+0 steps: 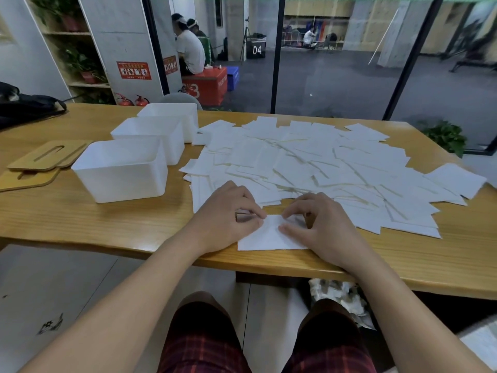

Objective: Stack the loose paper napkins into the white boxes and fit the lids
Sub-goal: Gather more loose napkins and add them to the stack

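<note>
A wide heap of loose white paper napkins [309,162] covers the middle and right of the wooden table [80,222]. One napkin [265,236] lies apart at the near edge. My left hand [228,219] pinches its upper left corner with curled fingers. My right hand [320,224] lies on its right side, fingers curled at its top edge and thumb laid across the paper. Three open white boxes stand in a row at the left: near [121,168], middle [150,135], far [172,117]. Wooden slotted lids [45,157] lie left of them.
A black bag [27,106] sits at the table's far left corner. Glass panels with dark frames stand behind the table, people sitting beyond them. A crumpled bag [338,294] lies on the floor under the table by my right knee.
</note>
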`<state>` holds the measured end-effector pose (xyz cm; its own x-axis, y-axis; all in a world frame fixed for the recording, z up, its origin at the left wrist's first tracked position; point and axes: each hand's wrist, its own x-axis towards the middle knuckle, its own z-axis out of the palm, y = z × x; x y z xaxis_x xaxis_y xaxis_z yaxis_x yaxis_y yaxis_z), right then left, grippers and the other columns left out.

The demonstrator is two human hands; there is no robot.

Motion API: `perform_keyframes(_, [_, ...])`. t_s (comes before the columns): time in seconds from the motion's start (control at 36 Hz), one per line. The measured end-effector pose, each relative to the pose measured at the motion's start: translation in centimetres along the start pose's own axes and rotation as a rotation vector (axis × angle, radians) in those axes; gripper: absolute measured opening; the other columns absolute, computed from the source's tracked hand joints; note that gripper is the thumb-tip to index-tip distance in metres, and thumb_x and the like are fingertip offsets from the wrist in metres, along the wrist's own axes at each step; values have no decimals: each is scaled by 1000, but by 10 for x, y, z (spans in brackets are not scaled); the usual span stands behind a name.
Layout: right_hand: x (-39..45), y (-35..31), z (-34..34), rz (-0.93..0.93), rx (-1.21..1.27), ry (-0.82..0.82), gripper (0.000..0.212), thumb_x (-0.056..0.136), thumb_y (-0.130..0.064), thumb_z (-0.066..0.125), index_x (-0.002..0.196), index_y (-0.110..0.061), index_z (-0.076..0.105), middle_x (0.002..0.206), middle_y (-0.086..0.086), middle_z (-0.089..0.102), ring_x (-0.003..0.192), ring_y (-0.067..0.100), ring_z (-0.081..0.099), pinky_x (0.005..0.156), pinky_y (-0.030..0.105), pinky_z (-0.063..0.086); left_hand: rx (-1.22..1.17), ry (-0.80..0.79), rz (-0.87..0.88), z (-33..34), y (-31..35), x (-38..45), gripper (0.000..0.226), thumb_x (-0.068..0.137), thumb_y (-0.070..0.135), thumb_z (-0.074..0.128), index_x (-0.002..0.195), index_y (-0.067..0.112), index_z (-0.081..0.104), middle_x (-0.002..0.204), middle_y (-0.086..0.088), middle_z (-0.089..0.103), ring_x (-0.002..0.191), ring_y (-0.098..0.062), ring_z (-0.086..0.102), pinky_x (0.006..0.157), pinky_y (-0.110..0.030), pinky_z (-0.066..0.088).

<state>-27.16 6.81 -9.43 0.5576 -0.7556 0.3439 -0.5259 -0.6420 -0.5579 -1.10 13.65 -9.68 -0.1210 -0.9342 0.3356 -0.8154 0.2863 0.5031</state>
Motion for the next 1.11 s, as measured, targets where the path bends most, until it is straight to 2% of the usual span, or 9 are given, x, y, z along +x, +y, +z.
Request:
perform_keyframes(0.19, [1, 0, 2, 9, 20, 12, 14, 90, -56, 82, 99, -45, 78, 112, -26, 66, 103, -1, 58, 84, 20, 42, -34, -10, 20, 0, -1, 0, 9, 97, 52, 77, 103, 47, 81, 109, 29, 66, 117, -3, 53, 89, -22, 44])
perform_keyframes(0.28, [11, 1, 3, 47, 69, 128, 11, 92, -48, 83, 97, -41, 79, 106, -22, 69, 92, 5, 62, 77, 18, 46, -55, 68, 2, 0, 0, 3, 6, 98, 50, 77, 101, 45, 80, 107, 26, 69, 116, -6, 55, 88, -19, 44])
perform_keyframes(0.36, [27, 8, 0, 56, -22, 272, 14, 95, -36, 84, 105, -26, 80, 103, -15, 69, 84, 7, 59, 81, 28, 50, -124, 197, -63, -2, -2, 13, 7, 101, 39, 76, 95, 43, 78, 102, 24, 72, 107, -9, 58, 81, -19, 45])
perform_keyframes(0.47, [58, 16, -1, 76, -150, 327, 26, 96, -40, 81, 116, -22, 79, 114, -8, 70, 101, 11, 58, 95, 37, 50, -60, 238, -129, -1, -4, 33, 11, 103, 30, 73, 95, 35, 79, 93, 19, 71, 98, -5, 56, 81, -22, 44])
perform_keyframes(0.56, [76, 20, 3, 72, -218, 313, 26, 96, -41, 80, 110, -20, 80, 115, -3, 71, 107, 20, 61, 98, 41, 47, -34, 218, -125, 4, -3, 43, 11, 104, 27, 72, 97, 31, 80, 94, 17, 70, 98, -5, 55, 84, -23, 44])
perform_keyframes(0.67, [84, 29, 10, 80, -321, 242, 17, 96, -35, 77, 99, -19, 79, 103, -1, 69, 98, 24, 61, 91, 43, 47, 27, 129, -115, 10, -7, 45, 13, 106, 32, 68, 112, 29, 79, 103, 15, 66, 103, -9, 54, 90, -28, 47])
perform_keyframes(0.81, [85, 30, 10, 46, -400, 280, 12, 95, -15, 71, 86, -15, 79, 90, 0, 71, 88, 26, 60, 85, 44, 47, 18, 121, -112, 12, -10, 42, 17, 106, 34, 69, 120, 30, 77, 108, 17, 63, 106, -5, 53, 93, -26, 46])
perform_keyframes(0.97, [69, 16, 2, -77, -268, 253, 10, 105, -16, 64, 104, -15, 74, 108, -2, 71, 103, 21, 58, 90, 38, 49, 40, 236, -75, 10, -10, 42, 26, 105, 34, 71, 131, 32, 74, 111, 18, 62, 109, -5, 53, 94, -24, 46])
perform_keyframes(1.11, [33, 7, -4, -174, -12, 105, 9, 114, -29, 53, 112, -35, 59, 128, -20, 69, 121, 4, 60, 98, 27, 48, 90, 350, -10, 10, -10, 38, 58, 99, 28, 78, 154, 33, 58, 140, 12, 51, 132, -10, 48, 108, -22, 42])
